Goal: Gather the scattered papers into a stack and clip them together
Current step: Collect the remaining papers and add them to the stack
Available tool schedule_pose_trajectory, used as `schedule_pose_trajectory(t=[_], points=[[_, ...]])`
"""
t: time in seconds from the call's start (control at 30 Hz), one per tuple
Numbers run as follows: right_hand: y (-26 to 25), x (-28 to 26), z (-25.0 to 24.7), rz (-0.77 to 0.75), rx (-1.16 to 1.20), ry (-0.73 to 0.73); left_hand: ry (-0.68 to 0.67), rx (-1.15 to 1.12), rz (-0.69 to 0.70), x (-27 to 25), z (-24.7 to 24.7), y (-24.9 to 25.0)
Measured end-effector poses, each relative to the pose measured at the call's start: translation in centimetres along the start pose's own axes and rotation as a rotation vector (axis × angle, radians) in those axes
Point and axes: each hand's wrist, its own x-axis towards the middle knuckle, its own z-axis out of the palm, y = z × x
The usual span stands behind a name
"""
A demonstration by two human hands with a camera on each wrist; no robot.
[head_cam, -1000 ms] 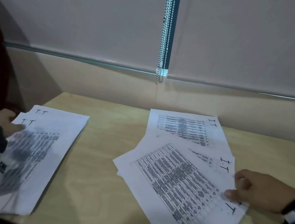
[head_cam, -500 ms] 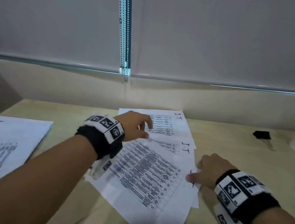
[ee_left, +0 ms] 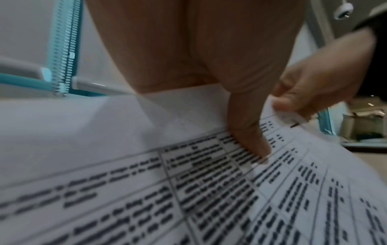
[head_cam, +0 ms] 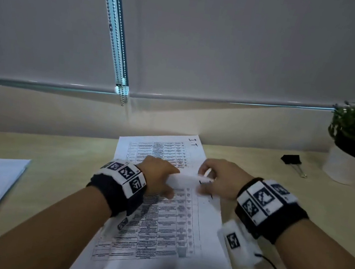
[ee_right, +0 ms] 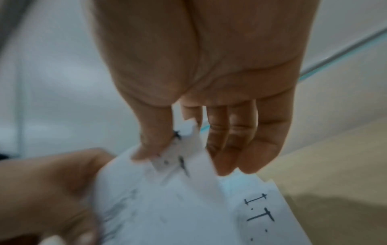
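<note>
Several printed papers [head_cam: 165, 228] fanned mid-table; right hand [head_cam: 218, 179] pinched on a lifted corner, left hand [head_cam: 159, 177] flat, pressing the sheets. Best squared edge-to-edge before reaching the binder clip [head_cam: 291, 160], well apart.

Left hand [ee_left: 209, 66] thumb presses printed papers [ee_left: 188, 190]; right hand [ee_left: 318, 86] pinches their corner.

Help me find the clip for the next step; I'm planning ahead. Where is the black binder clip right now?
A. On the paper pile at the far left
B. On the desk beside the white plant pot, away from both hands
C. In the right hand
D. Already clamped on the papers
B: the black binder clip lies on the desk next to the white plant pot, while the right hand pinches a paper corner.
</note>
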Motion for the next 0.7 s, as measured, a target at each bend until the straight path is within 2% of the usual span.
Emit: schedule_pose_trajectory(t=[0.07,0.1,0.2,0.27,0.37,0.47,0.57,0.63,0.7], points=[[0.5,2.4,-0.2,0.101,0.039,0.015,0.011,-0.129,-0.089,-0.6,-0.9,-1.1],[0.9,3.5,0.1,0.166,-0.023,0.004,0.007,-0.154,-0.118,-0.8,-1.1,-1.9],[2.2,5.7,1.2,0.263,-0.426,-0.143,-0.049,-0.109,-0.151,-1.1,-1.3,-3.4],[2.1,6.6,1.7,0.243,-0.489,-0.183,-0.05,-0.11,-0.152,-0.8,-1.2,-3.8],[1.0,7.8,1.7,0.156,-0.398,-0.127,-0.055,-0.027,-0.12,0.4,-0.4,-3.9],[0.6,8.9,1.7,0.069,-0.147,-0.071,-0.075,-0.027,-0.089,1.8,0.6,-3.9],[0.4,10.5,1.2,0.137,0.064,0.011,-0.003,-0.179,-0.149,2.1,1.2,-4.4],[0.6,11.6,1.6,0.266,-0.134,0.041,0.03,-0.217,-0.186,1.8,1.1,-5.2],[0.6,12.1,2.0,0.294,-0.395,-0.04,0.038,-0.259,-0.215,1.3,0.9,-6.1]])
